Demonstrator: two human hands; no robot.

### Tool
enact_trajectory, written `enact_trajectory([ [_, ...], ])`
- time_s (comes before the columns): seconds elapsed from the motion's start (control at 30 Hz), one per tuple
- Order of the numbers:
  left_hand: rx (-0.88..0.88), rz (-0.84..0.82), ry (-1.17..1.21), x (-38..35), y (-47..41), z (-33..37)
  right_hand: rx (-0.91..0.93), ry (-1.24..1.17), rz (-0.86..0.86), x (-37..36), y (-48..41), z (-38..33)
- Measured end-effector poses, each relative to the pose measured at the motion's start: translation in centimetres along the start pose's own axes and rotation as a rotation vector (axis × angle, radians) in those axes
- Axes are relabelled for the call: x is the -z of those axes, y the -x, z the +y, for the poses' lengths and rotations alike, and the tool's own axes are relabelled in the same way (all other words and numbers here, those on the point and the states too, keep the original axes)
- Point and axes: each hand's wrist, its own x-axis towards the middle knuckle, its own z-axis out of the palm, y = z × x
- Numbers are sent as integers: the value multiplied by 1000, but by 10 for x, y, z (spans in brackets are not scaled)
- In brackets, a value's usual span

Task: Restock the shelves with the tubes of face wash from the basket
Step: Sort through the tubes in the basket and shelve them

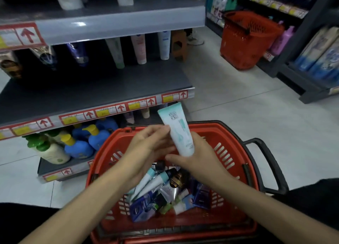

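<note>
Teal-and-white face wash tube [178, 131], tilted, gripped at its lower end by the right hand [199, 158]; the left hand [146, 144] touches its side with loose, straight fingers. Beneath, a red basket [218, 133] holds more tubes [150, 181], beside a grey shelf [91, 89].

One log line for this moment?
tube: above basket | right hand: holds tube | left hand: touches tube | shelf: tube not placed

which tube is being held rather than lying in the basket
The white and mint tube, gripped at its lower end by the right hand above the red basket; the rest lie heaped inside it.
</note>
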Motion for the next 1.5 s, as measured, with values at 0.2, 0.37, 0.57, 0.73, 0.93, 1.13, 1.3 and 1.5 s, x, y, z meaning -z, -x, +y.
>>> enact_trajectory([
  [0.2, -21, 126, 2, -8, -10, -9, -56, -120, -37, -11, -2, -7],
  [0.37, -36, 138, 3, -9, -10, -4, -32, -165, 38, -5, -3, -10],
  [0.57, -25, 160, -72, -15, -10, -6, 70, 46, 169, -6, 4, -12],
  [0.73, -32, 136, -83, -19, -5, -3, 70, -28, 191, -7, 1, -21],
  [0.93, -218, 139, -137, -12, 1, 14, 72, -351, 101, 6, -6, -37],
  [1.13, -499, 150, -298, -19, 4, 47, 163, -520, 72, 32, -17, -70],
  [1.3, -652, 144, -232, -39, 9, 97, 295, -514, 26, 64, -30, -114],
  [1.5, -801, 180, -206, -67, -3, 170, 484, -388, 40, 95, -64, -186],
])
